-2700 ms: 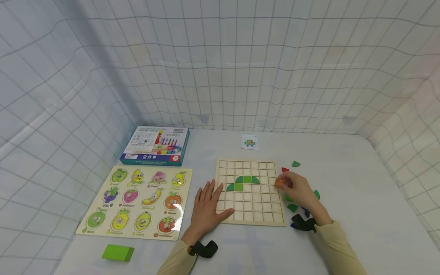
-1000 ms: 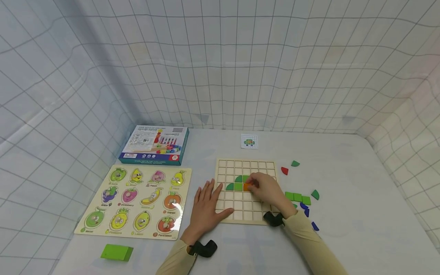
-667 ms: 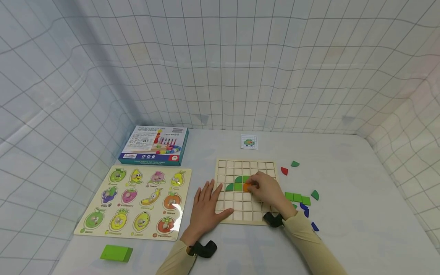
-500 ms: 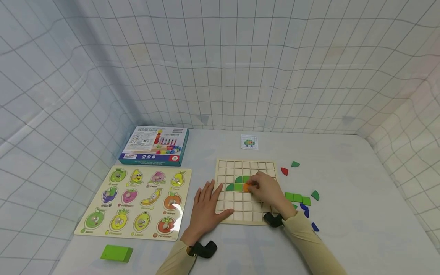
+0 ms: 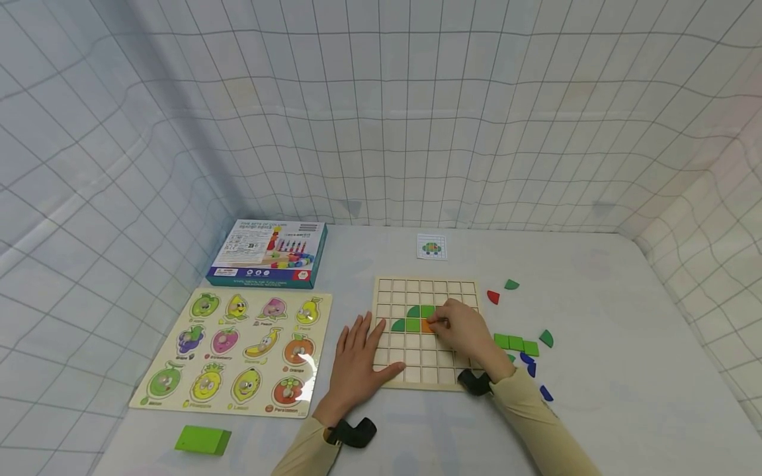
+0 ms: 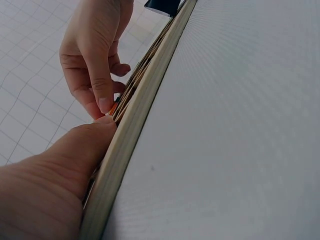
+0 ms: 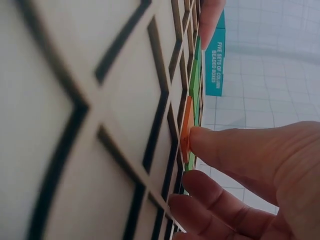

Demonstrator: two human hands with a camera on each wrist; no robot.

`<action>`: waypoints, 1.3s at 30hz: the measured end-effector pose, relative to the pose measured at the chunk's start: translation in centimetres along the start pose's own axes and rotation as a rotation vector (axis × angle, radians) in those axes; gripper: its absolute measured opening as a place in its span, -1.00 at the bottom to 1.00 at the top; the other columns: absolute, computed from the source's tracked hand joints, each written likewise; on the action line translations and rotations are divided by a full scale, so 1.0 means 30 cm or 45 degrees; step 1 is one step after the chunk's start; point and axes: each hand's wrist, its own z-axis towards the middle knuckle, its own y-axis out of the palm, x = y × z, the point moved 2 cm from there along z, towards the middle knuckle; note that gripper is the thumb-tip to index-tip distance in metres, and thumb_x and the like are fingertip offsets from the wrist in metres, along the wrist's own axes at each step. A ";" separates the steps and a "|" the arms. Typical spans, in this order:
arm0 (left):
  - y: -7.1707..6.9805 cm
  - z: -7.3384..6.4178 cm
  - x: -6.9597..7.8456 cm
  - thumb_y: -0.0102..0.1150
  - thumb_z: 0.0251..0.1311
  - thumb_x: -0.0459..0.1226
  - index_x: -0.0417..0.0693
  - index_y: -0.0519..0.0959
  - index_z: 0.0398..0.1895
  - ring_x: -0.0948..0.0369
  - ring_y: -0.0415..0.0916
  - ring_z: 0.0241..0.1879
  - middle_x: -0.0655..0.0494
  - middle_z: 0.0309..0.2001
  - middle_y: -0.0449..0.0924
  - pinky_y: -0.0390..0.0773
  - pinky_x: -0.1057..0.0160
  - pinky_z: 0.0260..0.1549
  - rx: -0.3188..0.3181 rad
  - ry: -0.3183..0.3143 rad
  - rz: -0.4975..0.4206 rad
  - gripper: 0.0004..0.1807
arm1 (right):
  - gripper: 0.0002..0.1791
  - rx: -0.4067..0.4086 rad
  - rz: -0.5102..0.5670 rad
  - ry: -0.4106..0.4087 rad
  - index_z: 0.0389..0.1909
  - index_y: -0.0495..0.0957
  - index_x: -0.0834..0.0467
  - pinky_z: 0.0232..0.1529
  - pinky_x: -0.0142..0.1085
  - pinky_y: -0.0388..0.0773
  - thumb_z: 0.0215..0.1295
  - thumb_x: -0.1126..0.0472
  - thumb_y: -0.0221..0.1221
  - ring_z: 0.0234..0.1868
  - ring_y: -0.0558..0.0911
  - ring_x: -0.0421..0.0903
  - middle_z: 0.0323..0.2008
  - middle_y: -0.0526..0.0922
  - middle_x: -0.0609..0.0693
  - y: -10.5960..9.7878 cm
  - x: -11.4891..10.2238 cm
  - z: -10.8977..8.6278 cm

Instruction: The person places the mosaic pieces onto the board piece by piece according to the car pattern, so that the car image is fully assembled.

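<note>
1. Right hand [image 5: 461,327]: thumb and fingertips are closed together and pinch the orange piece [image 5: 426,326].
2. Orange piece: lies on the grid board [image 5: 428,375], immediately right of one light green square [image 5: 413,325] and on the near side of another. The fingers cover part of it; full seating in the cell cannot be determined.
3. Left hand [image 5: 355,367]: fingers are extended and spread and grasp nothing; the hand rests over the left edge of the grid board, thumb pointing right.
4. Dark green quarter-circles [image 5: 399,326]: one sits left of each light green square.
5. Loose parts, right of the board: a red quarter-circle [image 5: 493,297], a row of green squares [image 5: 515,343] and blue pieces [image 5: 546,393].
6. Pattern card [image 5: 431,247]: lies beyond the board's far edge.
7. Fruit puzzle [image 5: 321,324]: lies left of the left hand; a printed box [image 5: 268,254] is at its far side.
</note>
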 end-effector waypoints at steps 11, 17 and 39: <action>-0.003 -0.002 0.005 0.17 0.07 0.23 -0.10 0.23 0.41 -0.08 -0.12 0.42 -0.19 0.42 0.05 -0.17 -0.11 0.31 -0.014 0.000 -0.009 -0.08 | -0.91 -0.089 -0.012 -0.026 -0.31 0.71 0.09 -0.41 -0.31 0.43 0.20 0.19 0.28 -0.43 0.45 -0.20 -0.40 0.55 -0.15 -0.064 0.050 -0.017; -0.001 -0.001 0.003 0.16 0.07 0.24 -0.09 0.23 0.41 -0.07 -0.14 0.42 -0.17 0.43 0.04 -0.19 -0.10 0.31 -0.028 -0.016 -0.015 -0.07 | -0.88 -0.037 -0.019 0.017 -0.28 0.71 0.15 -0.42 -0.26 0.47 0.23 0.21 0.26 -0.41 0.52 -0.16 -0.35 0.63 -0.08 -0.161 0.123 -0.027; -0.002 -0.001 0.004 0.16 0.08 0.24 -0.09 0.23 0.41 -0.07 -0.13 0.42 -0.18 0.42 0.04 -0.17 -0.11 0.31 -0.015 -0.008 -0.011 -0.07 | -0.70 -0.019 -0.199 0.193 -0.17 0.61 0.44 -0.14 0.08 0.48 0.17 0.28 0.25 -0.14 0.55 0.26 -0.19 0.58 0.31 -0.240 0.301 0.010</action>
